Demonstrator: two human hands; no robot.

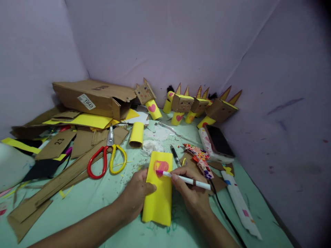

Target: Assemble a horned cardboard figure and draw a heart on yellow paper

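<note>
My left hand (138, 193) grips the left edge of a folded yellow paper strip (159, 203), thumb lying on its face. A pinkish-red patch, partly coloured in, shows near the strip's top. In my right hand (192, 191) is a white marker pen (198, 183), pinched between thumb and fingers. Its magenta tip end rests at the lower edge of the patch. Just above the strip lie a crumpled white scrap (151, 147) and a short yellow-covered cardboard tube (137, 134). A black-and-silver pen (175, 155) lies close to the strip's upper right.
Scissors (104, 160) with red and yellow handles lie to the left, among cardboard pieces. A cardboard box (93, 98) stands behind them. Several cardboard-headed figures (182, 103) line the back wall. At right are a patterned glue gun (200, 158) with its cord, a phone (219, 141) and a white strip (241, 203).
</note>
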